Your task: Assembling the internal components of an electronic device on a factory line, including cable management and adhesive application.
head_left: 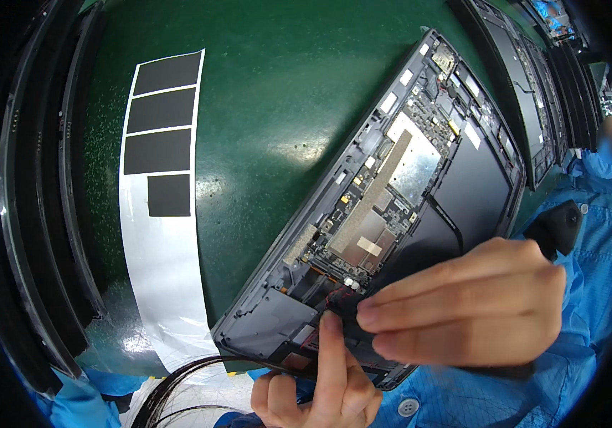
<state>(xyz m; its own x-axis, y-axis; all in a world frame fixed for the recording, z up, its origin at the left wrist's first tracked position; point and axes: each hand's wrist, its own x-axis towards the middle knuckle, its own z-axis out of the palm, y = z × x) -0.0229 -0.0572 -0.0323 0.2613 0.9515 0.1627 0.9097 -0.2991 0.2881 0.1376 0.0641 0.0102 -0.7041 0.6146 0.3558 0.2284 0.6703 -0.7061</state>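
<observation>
An opened flat device housing (270, 319), probably a laptop or tablet, lies slanted before me with its circuit board (413, 167) exposed. My left hand (316, 396) is at its near edge. Its index finger is stretched out onto the thin red and black wires (334, 294); the other fingers are curled. Just right of that fingertip, my right hand (470, 307) hovers over the housing with fingers pressed together. Whatever they pinch is hidden, and the hand is slightly blurred. A bundle of thin black cables (177, 374) runs from the lower left to behind my left hand.
Left on the green table (249, 93) lies a white backing sheet (163, 285) with several black rectangular stickers (160, 150). Dark housings (42, 178) stand at the far left. Another opened device (509, 64) and stacked dark panels (577, 93) are at right, near a person in blue (605, 167).
</observation>
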